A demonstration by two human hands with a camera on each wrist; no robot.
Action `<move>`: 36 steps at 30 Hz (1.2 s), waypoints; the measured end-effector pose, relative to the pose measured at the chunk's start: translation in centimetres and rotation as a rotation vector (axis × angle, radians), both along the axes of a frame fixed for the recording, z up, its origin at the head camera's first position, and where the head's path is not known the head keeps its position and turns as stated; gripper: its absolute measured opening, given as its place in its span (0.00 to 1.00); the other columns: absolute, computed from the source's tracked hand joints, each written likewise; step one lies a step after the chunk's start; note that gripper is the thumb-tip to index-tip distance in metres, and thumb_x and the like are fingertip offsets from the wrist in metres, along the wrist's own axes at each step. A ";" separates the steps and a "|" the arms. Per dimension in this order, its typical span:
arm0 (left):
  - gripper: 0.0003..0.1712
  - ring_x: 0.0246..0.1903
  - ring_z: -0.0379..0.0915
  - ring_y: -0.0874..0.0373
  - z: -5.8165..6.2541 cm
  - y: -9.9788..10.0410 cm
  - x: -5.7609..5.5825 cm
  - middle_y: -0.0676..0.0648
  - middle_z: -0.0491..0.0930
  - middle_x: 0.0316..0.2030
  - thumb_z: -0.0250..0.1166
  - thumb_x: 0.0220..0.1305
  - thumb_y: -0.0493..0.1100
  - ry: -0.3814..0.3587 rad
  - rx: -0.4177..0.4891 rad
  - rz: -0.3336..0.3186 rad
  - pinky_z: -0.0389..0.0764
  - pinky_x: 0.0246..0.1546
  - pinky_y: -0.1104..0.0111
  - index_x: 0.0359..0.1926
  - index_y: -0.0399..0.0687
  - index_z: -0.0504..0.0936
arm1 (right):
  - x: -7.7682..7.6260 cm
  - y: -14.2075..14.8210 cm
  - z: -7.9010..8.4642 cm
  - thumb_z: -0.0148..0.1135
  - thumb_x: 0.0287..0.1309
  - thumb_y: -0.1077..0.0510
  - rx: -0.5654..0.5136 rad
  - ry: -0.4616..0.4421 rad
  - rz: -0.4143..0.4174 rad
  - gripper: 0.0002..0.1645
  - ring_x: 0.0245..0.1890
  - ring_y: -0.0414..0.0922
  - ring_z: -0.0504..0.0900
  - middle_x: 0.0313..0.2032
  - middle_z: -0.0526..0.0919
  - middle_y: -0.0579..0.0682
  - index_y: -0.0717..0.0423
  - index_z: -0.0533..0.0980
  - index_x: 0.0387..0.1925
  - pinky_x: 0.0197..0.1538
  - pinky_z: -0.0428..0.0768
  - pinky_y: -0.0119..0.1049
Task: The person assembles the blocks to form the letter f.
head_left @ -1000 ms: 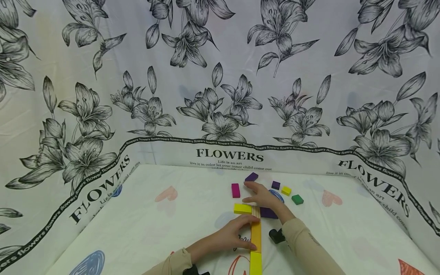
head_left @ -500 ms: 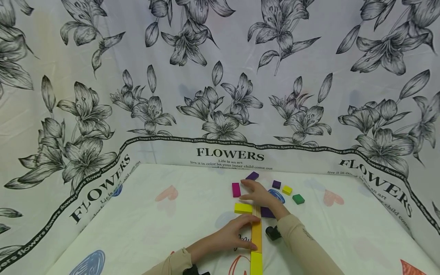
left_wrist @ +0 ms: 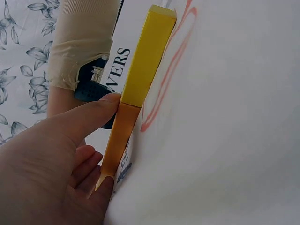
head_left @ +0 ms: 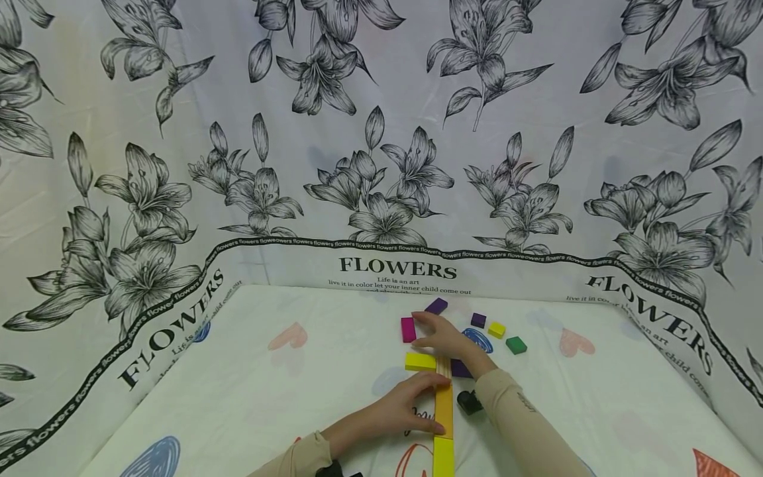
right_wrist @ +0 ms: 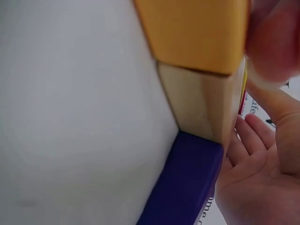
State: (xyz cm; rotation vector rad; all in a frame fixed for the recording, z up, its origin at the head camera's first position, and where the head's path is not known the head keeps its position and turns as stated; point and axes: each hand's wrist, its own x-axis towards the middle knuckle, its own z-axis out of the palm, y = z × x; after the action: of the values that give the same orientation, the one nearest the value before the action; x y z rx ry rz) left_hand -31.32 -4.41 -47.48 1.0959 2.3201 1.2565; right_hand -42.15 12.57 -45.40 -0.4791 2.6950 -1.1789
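Note:
My left hand spans an orange block, thumb at its near end and fingertips at its far end. The block lies in a row between a yellow block and a plain wooden piece. At the row's far end a second yellow block sticks out left and a purple block right, partly behind my right wrist. My right hand reaches over that end, fingers spread, with the fingertips at the right edge of a pink block. Whether they touch it cannot be told.
Beyond my right hand lies a purple piece. Off to its right are a small dark purple block, a small yellow block and a green block. A flower-printed curtain stands behind the white cloth.
My right hand has moved left, from beside the far purple piece to the pink block's edge. The left hand has stayed on the orange block.

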 end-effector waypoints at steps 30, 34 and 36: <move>0.40 0.67 0.63 0.63 0.1 0.0 0.0 0.58 0.69 0.66 0.71 0.58 0.54 -0.020 -0.010 0.017 0.65 0.71 0.68 0.69 0.56 0.66 | 0.7 1.7 0.0 0.70 0.56 0.54 -0.095 0.047 -0.065 0.34 0.65 0.53 0.73 0.64 0.76 0.50 0.50 0.72 0.64 0.67 0.73 0.51; 0.40 0.67 0.63 0.63 0.2 0.1 0.0 0.58 0.69 0.66 0.71 0.58 0.54 -0.017 -0.016 0.020 0.65 0.71 0.68 0.69 0.56 0.66 | 1.0 2.6 0.2 0.71 0.55 0.55 -0.123 0.031 -0.076 0.35 0.66 0.53 0.73 0.63 0.76 0.51 0.50 0.72 0.64 0.67 0.72 0.52; 0.40 0.67 0.63 0.63 0.2 0.1 0.0 0.58 0.69 0.66 0.71 0.57 0.54 -0.019 -0.019 0.023 0.65 0.71 0.68 0.69 0.56 0.66 | 1.2 3.1 0.4 0.71 0.55 0.55 -0.143 0.023 -0.075 0.35 0.66 0.54 0.73 0.64 0.76 0.52 0.50 0.71 0.65 0.67 0.71 0.52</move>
State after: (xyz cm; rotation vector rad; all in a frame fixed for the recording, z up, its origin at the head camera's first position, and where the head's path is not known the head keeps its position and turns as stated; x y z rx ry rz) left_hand -31.27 -4.33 -47.27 1.0497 2.3319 1.2444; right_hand -41.00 15.66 -44.99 -0.4167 2.6812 -1.4010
